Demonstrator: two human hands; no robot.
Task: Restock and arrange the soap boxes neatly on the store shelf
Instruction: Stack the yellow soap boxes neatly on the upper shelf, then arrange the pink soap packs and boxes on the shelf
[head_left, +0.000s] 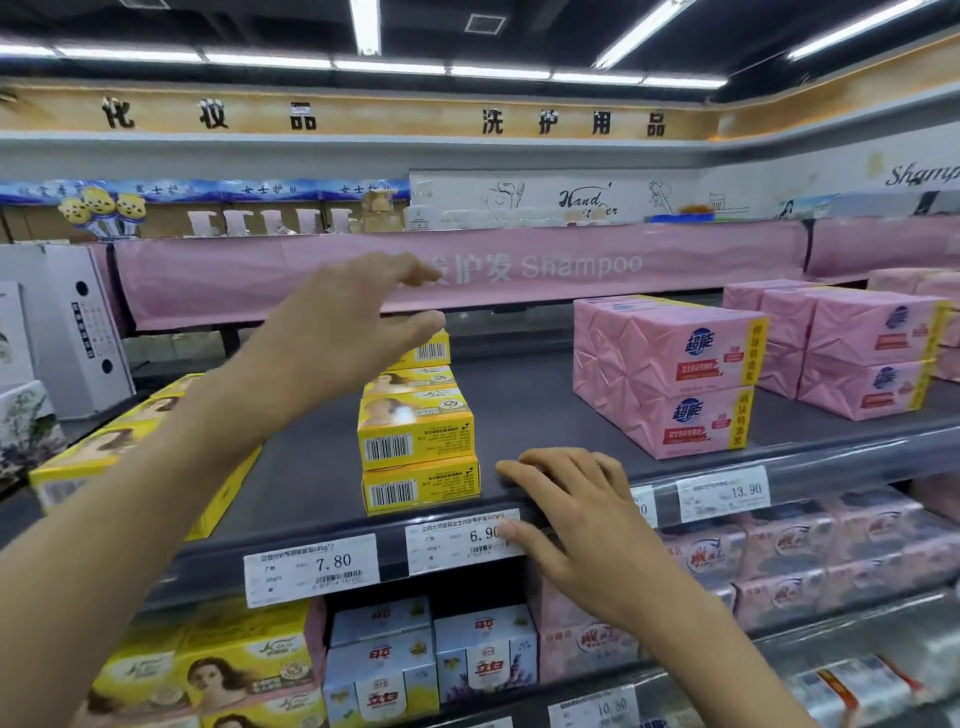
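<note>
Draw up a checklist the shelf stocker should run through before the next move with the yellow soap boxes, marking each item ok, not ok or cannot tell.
1. Left hand free: open, holding nothing. Ok.
2. Right hand braced: rests on the dark grey shelf edge. Ok.
3. Row of yellow cardboard soap boxes straight to the back: rear boxes partly hidden by the left hand. Cannot tell.
4. Room beside the row: bare shelf up to the pink paper-wrapped soap packs. Ok.
5. White 6.90 price tag readable: right thumb covers its end. Not ok.
6. New stock at hand: none in view. Cannot tell.
</note>
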